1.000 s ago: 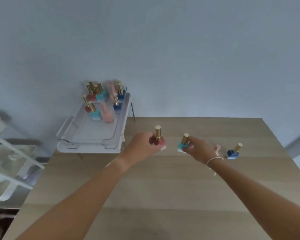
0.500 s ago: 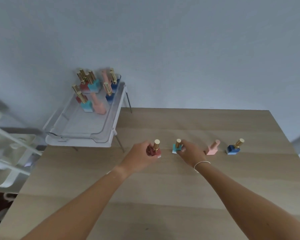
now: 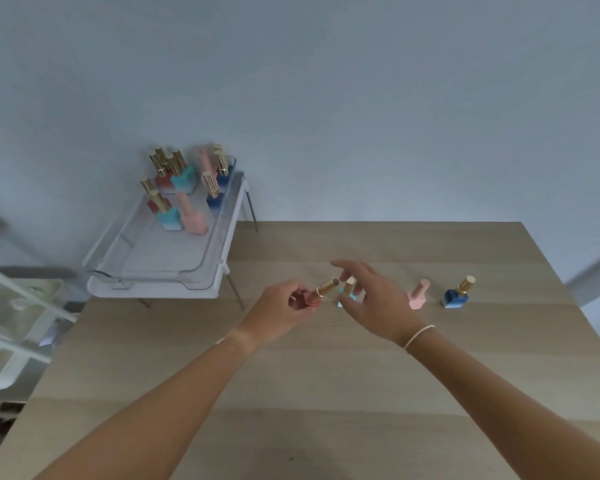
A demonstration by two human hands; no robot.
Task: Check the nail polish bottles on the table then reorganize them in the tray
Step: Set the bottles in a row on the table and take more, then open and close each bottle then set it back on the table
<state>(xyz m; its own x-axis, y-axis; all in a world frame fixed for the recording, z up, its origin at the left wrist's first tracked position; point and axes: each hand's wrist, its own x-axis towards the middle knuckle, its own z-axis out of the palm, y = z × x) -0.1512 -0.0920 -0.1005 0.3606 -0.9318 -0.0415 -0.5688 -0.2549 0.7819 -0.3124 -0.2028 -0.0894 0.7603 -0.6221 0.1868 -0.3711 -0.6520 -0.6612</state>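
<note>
Two bare forearms enter from the lower edge of the view, with no sleeves visible on either. The left hand (image 3: 280,311) carries no ring or band that can be made out. The right hand (image 3: 371,303) is likewise without rings. A thin, pale cord bracelet (image 3: 418,336) encircles the right wrist as a single loop lying close against it. Nail detail is too blurred to determine.
</note>
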